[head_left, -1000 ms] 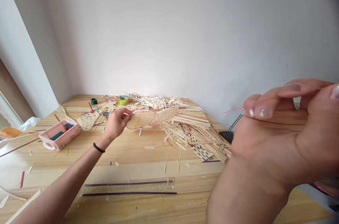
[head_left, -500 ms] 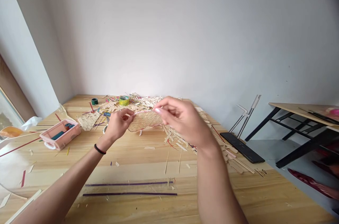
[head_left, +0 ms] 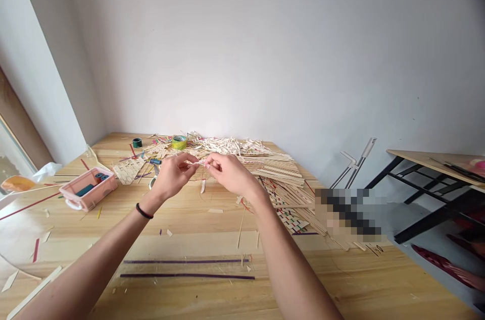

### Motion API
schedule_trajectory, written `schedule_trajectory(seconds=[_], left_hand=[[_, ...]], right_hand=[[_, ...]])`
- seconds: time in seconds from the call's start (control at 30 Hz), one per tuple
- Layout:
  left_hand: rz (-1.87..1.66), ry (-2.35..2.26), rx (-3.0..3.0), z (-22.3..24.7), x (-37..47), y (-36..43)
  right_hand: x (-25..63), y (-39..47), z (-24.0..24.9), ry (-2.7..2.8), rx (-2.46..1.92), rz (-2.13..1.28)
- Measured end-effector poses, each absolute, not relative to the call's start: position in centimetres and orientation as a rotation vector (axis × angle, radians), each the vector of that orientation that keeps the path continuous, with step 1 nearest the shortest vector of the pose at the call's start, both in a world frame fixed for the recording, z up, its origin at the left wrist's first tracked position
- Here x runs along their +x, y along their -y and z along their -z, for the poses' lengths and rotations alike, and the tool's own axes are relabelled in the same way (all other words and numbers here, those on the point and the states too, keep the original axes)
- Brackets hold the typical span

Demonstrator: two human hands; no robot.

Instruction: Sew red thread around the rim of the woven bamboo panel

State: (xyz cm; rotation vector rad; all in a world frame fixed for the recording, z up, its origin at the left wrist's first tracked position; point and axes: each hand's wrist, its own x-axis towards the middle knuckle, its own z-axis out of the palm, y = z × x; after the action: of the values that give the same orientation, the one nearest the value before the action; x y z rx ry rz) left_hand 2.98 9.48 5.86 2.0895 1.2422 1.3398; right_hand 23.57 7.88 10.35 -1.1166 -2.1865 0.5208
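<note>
My left hand (head_left: 172, 176) is closed in a pinch over the middle of the table, at the edge of a pale woven bamboo piece. Most of that piece is hidden behind my hands. Close beside it, my right hand (head_left: 232, 176) pinches a thin whitish-pink thread (head_left: 199, 162), which shows between the fingertips of both hands. Exactly where the thread meets the woven edge is too small to tell.
Loose bamboo strips (head_left: 280, 168) and shavings are heaped at the back and right. A pink basket (head_left: 91, 199) with thread spools stands left, near yellow tape (head_left: 179, 142) and dark green tape (head_left: 137, 143). Two purple strips (head_left: 185, 276) lie in front.
My right hand has moved left and slightly down, bringing its fingertips close to my left hand's. The woven piece, plainly visible between the hands before, is now mostly hidden.
</note>
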Motion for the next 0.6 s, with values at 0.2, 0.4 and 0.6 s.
schedule_trajectory(seconds=[0.2, 0.4, 0.6], left_hand=[[-1.367, -1.251, 2.115, -6.11, 2.97, -9.34], [-1.361, -1.254, 2.106, -6.12, 3.03, -9.25], [-1.369, -1.236, 2.071, -6.13, 3.14, -9.05]], right_hand=[[23.44, -8.01, -10.32, 2.164, -1.116, -0.511], [23.34, -7.93, -10.47, 2.147, -1.12, -0.505], [23.27, -8.09, -10.29, 2.138, -1.111, -0.503]])
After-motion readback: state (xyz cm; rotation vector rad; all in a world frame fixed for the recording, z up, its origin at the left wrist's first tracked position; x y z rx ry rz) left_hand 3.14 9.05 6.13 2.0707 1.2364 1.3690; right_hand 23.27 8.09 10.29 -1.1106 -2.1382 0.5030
